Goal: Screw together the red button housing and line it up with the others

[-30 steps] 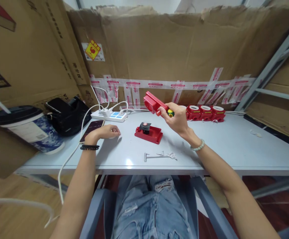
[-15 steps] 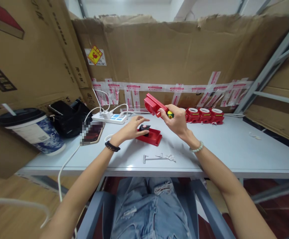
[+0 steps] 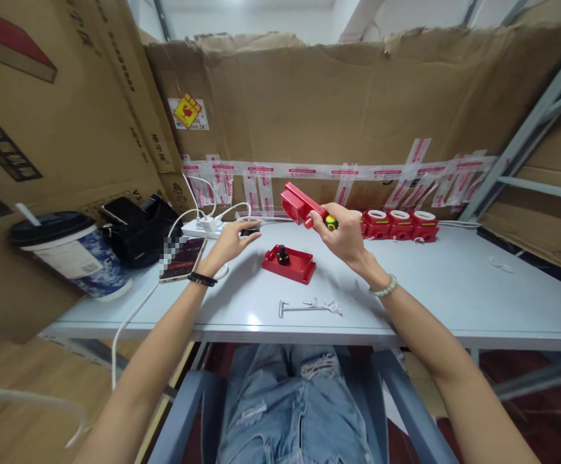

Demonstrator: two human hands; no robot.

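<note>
My left hand (image 3: 233,240) is closed on a dark, flat piece (image 3: 250,229) in front of the power strip, fingers above and thumb below; its kind is hard to make out. My right hand (image 3: 342,235) holds a red plastic housing (image 3: 302,205) up over the table, tilted. Within the same grip shows the rounded yellow-and-green end (image 3: 331,223) of a handle; its rest is hidden. Between the hands and lower, a shallow red tray-like part (image 3: 299,267) lies on the table with a small black knob-like part (image 3: 283,256) standing in it.
Near the front edge lies a metal rod with small pieces (image 3: 309,308). Several red housings (image 3: 400,224) stand in a row at the back right. On the left are a phone (image 3: 183,259), power strip (image 3: 194,228), black bag (image 3: 133,235) and paper cup (image 3: 80,254). Cardboard (image 3: 285,103) closes the back.
My left hand has moved left and back, away from the red tray part, carrying the dark piece off it. The black knob-like part is now uncovered. My right hand has stayed nearly still.
</note>
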